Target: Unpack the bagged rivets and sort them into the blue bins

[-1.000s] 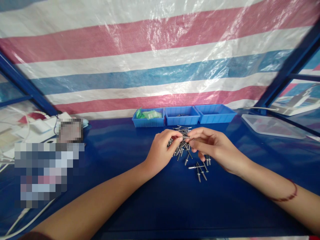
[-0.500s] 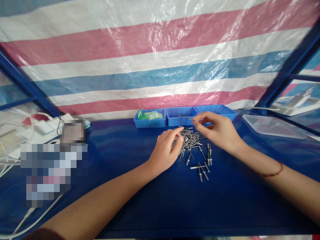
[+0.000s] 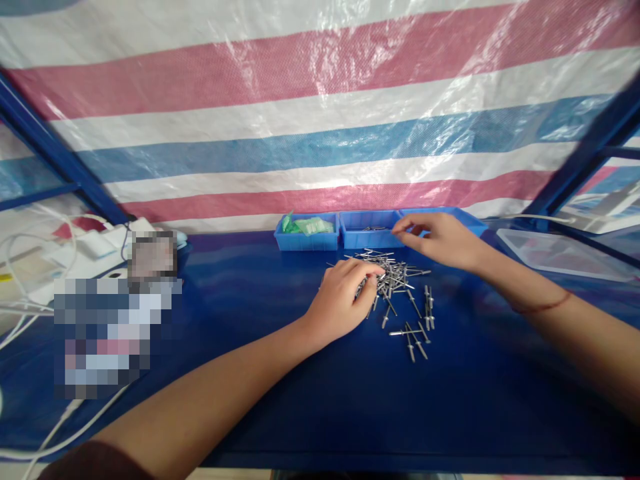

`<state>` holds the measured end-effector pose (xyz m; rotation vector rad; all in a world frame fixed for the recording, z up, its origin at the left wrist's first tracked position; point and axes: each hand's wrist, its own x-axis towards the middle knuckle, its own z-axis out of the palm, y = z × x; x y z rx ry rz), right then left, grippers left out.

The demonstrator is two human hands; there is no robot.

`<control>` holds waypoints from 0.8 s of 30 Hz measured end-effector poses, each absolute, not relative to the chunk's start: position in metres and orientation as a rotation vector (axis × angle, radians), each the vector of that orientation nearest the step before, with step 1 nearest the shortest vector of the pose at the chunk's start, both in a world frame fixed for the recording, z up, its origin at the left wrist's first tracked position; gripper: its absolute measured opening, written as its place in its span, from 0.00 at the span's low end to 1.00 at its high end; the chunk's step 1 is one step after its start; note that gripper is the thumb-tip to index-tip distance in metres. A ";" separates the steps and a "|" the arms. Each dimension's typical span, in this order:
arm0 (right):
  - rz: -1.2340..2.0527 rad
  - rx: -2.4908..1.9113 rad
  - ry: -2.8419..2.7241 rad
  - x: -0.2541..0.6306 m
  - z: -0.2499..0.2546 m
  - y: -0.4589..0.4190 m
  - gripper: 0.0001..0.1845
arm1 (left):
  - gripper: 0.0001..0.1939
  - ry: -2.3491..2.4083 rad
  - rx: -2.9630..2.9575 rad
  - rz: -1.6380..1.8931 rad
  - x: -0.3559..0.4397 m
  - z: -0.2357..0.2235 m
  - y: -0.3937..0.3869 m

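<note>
A loose pile of metal rivets (image 3: 400,287) lies on the blue table (image 3: 310,400). My left hand (image 3: 345,297) rests on the pile's left side, fingers curled and pinched among the rivets. My right hand (image 3: 440,237) reaches to the back, its thumb and fingertips pinched together at the right rim of the middle blue bin (image 3: 370,237). What those fingers hold is too small to make out. That bin has a few rivets inside.
A left blue bin (image 3: 306,239) holds green and clear bags. A third blue bin (image 3: 475,227) sits partly behind my right hand. White cables (image 3: 30,313) lie at far left. A clear plastic tray (image 3: 565,257) rests at right. A striped tarp hangs behind.
My right hand has left the pile, where it met my left hand, and travelled back to the middle bin. My left hand stayed on the pile.
</note>
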<state>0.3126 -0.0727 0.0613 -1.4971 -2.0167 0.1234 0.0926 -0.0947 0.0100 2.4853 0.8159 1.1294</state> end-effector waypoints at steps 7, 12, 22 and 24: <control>0.791 -1.222 -2.596 0.315 0.070 -0.136 0.11 | 0.09 0.799 2.488 1.129 0.094 0.007 -0.091; 0.875 -1.120 -2.700 0.307 0.068 -0.145 0.08 | 0.08 0.805 2.486 1.127 0.095 0.008 -0.092; 0.630 -1.124 -2.636 0.301 0.054 -0.140 0.09 | 0.09 0.789 2.513 1.129 0.095 0.009 -0.092; 0.585 -1.117 -2.584 0.299 0.055 -0.140 0.10 | 0.09 0.777 2.527 1.120 0.094 0.011 -0.094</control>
